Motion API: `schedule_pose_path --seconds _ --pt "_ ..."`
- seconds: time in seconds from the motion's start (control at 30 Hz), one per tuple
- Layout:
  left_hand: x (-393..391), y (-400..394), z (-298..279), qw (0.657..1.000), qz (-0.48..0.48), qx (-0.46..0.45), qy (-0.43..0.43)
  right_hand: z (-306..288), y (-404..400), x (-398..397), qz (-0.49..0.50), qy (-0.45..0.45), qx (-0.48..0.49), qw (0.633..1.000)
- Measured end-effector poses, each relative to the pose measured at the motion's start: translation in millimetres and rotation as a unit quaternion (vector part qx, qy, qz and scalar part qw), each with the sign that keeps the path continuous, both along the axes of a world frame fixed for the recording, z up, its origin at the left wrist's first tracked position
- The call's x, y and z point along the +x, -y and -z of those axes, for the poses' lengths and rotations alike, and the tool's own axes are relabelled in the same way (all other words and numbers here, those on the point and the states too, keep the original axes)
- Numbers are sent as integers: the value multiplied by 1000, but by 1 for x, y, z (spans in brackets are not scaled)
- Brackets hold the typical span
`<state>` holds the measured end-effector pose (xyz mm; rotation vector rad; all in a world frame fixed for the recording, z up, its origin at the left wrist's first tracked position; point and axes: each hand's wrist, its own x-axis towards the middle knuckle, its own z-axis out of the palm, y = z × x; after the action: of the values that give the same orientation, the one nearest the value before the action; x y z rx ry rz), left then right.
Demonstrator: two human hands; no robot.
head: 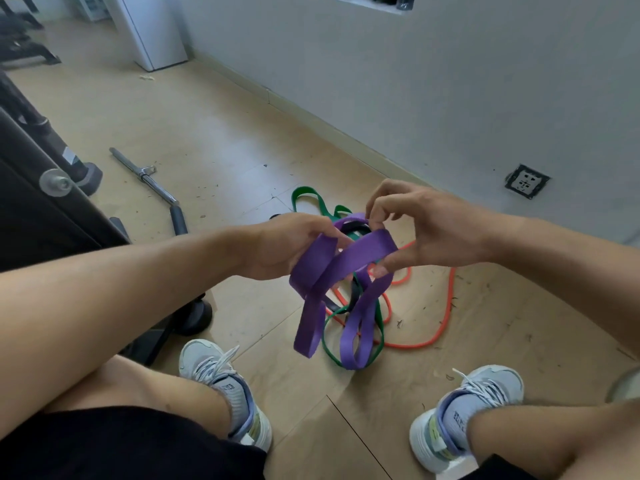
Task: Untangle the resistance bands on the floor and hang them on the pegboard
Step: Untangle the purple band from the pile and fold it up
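clearly the purple band is lifted above the tangle on the floor, wound through the green band and orange band. left hand curls round one fold; right hand pinches another. soft, light, stretchy, probably grippy: best held on a flat span beside the crossing.

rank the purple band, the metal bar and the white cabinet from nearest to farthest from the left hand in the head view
1. purple band: gripped in the left hand.
2. metal bar: on the floor, further left.
3. white cabinet: far back by the wall.
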<state>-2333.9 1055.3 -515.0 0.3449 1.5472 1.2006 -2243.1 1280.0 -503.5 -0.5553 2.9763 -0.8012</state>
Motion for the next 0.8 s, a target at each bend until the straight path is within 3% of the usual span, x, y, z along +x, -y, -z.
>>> schedule_pose_path --seconds 0.33,0.6,0.8 --pt "5 -7 8 992 -67 -45 -96 -9 18 7 14 21 -50 998" --pt "11 -7 1 993 119 17 -14 0 14 2 118 -72 123 983" --pt "18 -8 1 969 172 0 -174 5 19 1 193 -10 113 975"
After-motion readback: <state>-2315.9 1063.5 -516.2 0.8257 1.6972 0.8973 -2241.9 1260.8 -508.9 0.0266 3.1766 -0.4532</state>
